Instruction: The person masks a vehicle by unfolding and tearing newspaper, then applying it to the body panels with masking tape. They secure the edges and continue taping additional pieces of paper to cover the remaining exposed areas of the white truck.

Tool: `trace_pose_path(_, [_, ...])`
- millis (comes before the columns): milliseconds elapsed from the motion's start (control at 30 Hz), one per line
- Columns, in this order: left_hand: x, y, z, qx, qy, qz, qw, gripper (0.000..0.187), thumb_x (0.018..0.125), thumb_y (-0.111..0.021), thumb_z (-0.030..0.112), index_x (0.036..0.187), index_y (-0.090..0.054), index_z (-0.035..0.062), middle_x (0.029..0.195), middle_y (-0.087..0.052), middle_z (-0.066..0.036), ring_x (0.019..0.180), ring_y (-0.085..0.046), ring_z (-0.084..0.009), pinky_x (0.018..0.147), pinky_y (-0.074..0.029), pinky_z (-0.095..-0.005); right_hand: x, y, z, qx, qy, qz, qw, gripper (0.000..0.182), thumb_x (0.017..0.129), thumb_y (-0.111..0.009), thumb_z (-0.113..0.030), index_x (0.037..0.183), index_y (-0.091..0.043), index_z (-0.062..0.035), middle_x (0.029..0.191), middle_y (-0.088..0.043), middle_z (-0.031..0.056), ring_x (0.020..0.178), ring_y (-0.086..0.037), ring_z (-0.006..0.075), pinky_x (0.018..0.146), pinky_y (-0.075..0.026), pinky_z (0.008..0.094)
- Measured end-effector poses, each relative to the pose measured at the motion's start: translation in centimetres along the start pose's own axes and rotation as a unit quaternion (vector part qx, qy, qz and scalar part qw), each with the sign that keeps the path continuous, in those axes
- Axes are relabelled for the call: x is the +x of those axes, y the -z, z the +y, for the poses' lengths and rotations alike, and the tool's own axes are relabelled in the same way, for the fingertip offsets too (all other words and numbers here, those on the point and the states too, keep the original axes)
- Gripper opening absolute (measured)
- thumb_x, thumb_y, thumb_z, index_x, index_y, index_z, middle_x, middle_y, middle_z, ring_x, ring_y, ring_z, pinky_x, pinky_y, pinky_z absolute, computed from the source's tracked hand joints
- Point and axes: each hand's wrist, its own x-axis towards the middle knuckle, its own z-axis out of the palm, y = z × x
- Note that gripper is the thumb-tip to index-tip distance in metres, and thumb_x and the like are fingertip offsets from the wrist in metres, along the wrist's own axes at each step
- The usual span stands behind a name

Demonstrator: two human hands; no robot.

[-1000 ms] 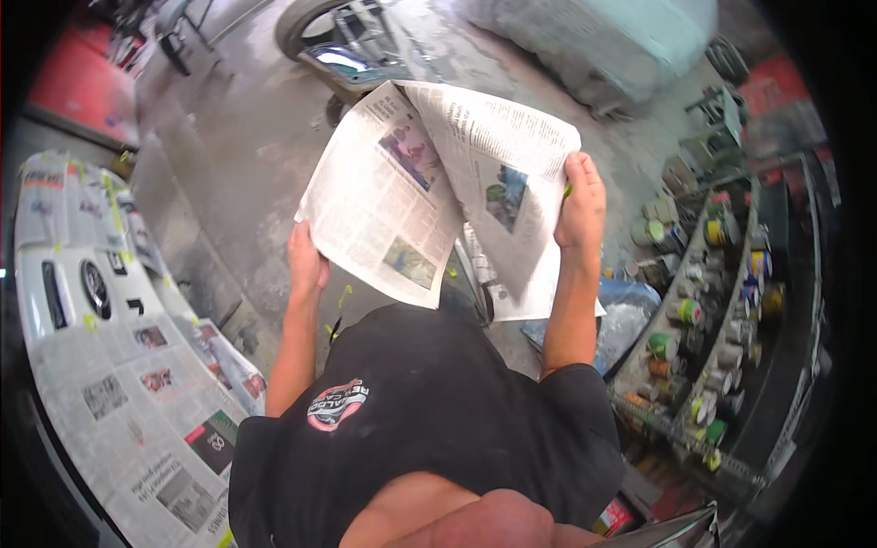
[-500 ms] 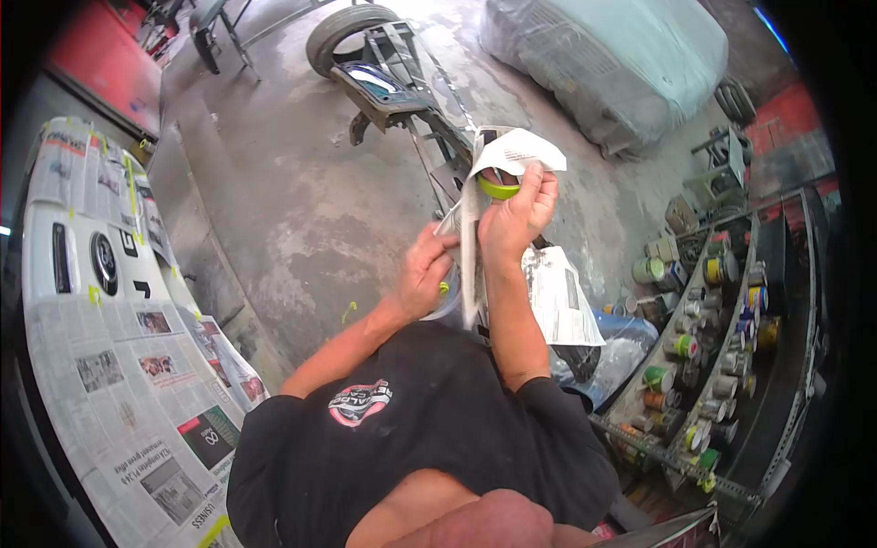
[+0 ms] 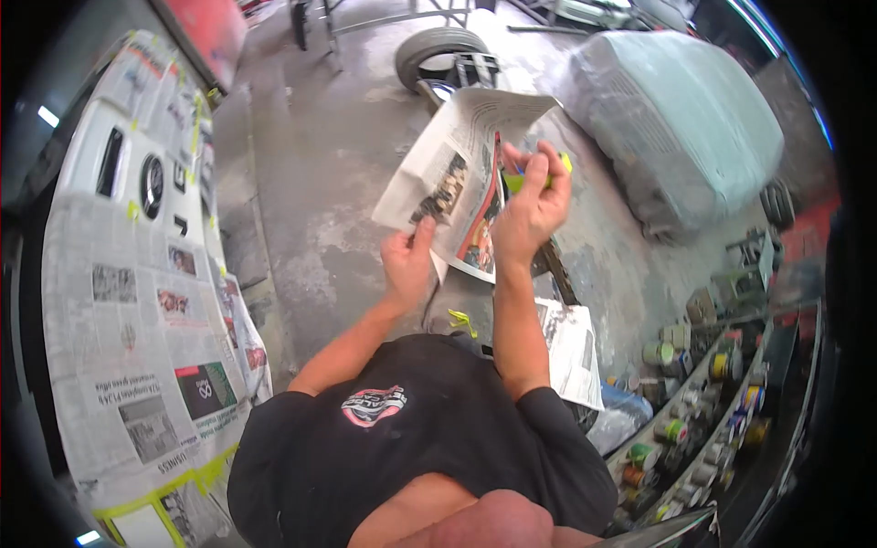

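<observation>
A printed newspaper sheet (image 3: 434,173) hangs unfolded in front of my chest, its top edge curling over. My left hand (image 3: 408,260) pinches its lower left edge between thumb and fingers. At the sheet's right side, my right hand (image 3: 534,205) is closed round a roll of yellow-green tape (image 3: 565,166), which is mostly hidden by the fingers. To the left lies a white car panel (image 3: 128,164) with an oval badge, largely covered in newspaper (image 3: 119,338) and edged with yellow-green tape.
A plastic-covered car (image 3: 676,128) stands at the upper right. Shelves of paint cans (image 3: 671,429) line the lower right. A tyre (image 3: 438,46) lies beyond the newspaper. More paper (image 3: 571,352) hangs right of my body, above a scrap of tape (image 3: 462,320) on the left.
The newspaper, edge-on and folded before, is now spread open to the left. My left hand has moved slightly up it, and the view has shifted.
</observation>
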Motion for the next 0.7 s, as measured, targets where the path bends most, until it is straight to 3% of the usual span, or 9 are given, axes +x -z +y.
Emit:
trace_pose_path(133, [2.4,2.1,0.3,-0.230,0.030,0.009,0.973,0.020,0.097,-0.069,0.017,0.101,-0.073,-0.0018,0.088,-0.069,0.000,0.075,-0.054,-0.0026,0.063,-0.045,-0.0229,-4.7,1.6,0.7,-0.182,0.025,-0.195,0.963,0.016,0.095,-0.065,-0.006,0.107,-0.066,0.0032,0.088,-0.070,0.0115,0.080,-0.067,0.0196,0.071,-0.053,0.0322])
trace_pose_path(200, [2.7,2.9,0.1,-0.246,0.016,0.016,0.969,0.019,0.097,-0.068,0.015,0.105,-0.073,-0.0017,0.093,-0.072,-0.003,0.080,-0.062,-0.0056,0.070,-0.052,-0.0229,-6.6,1.2,0.5,-0.233,0.070,-0.288,0.926,0.014,0.088,-0.070,-0.002,0.102,-0.069,0.0026,0.087,-0.069,0.0134,0.075,-0.065,0.0219,0.067,-0.051,0.0337])
trace_pose_path(367, [1.9,5.2,0.4,-0.207,0.004,-0.020,0.978,0.020,0.099,-0.066,0.018,0.104,-0.071,-0.0009,0.092,-0.067,0.001,0.082,-0.056,-0.0055,0.072,-0.046,-0.0225,-8.6,-0.2,1.0,-0.241,0.082,-0.334,0.908,0.025,0.082,-0.074,-0.001,0.106,-0.070,0.0001,0.089,-0.069,0.0147,0.077,-0.064,0.0260,0.069,-0.052,0.0353])
trace_pose_path(467, [1.5,6.6,0.3,-0.253,0.005,-0.045,0.967,0.026,0.102,-0.061,0.021,0.105,-0.070,-0.0028,0.106,-0.066,-0.004,0.090,-0.056,-0.0075,0.077,-0.046,-0.0240,-8.6,-0.6,1.1,-0.235,0.058,-0.343,0.908,0.027,0.081,-0.076,-0.002,0.107,-0.070,0.0006,0.090,-0.070,0.0143,0.079,-0.064,0.0257,0.070,-0.052,0.0355])
trace_pose_path(567, [1.5,7.4,0.3,-0.165,-0.075,-0.086,0.980,0.032,0.104,-0.058,0.024,0.107,-0.069,-0.0058,0.117,-0.063,-0.008,0.100,-0.058,-0.0111,0.085,-0.047,-0.0261,-8.6,-0.9,1.2,-0.229,0.036,-0.355,0.906,0.028,0.081,-0.077,-0.004,0.107,-0.069,0.0014,0.090,-0.069,0.0144,0.079,-0.065,0.0255,0.071,-0.052,0.0353])
trace_pose_path(700, [1.4,7.8,0.4,-0.224,-0.054,-0.100,0.968,0.029,0.104,-0.056,0.019,0.110,-0.068,-0.0062,0.120,-0.061,-0.010,0.107,-0.060,-0.0152,0.092,-0.048,-0.0285,-8.7,-1.1,1.3,-0.228,0.035,-0.360,0.904,0.028,0.080,-0.079,-0.005,0.106,-0.070,0.0019,0.087,-0.068,0.0138,0.077,-0.064,0.0241,0.071,-0.052,0.0340])
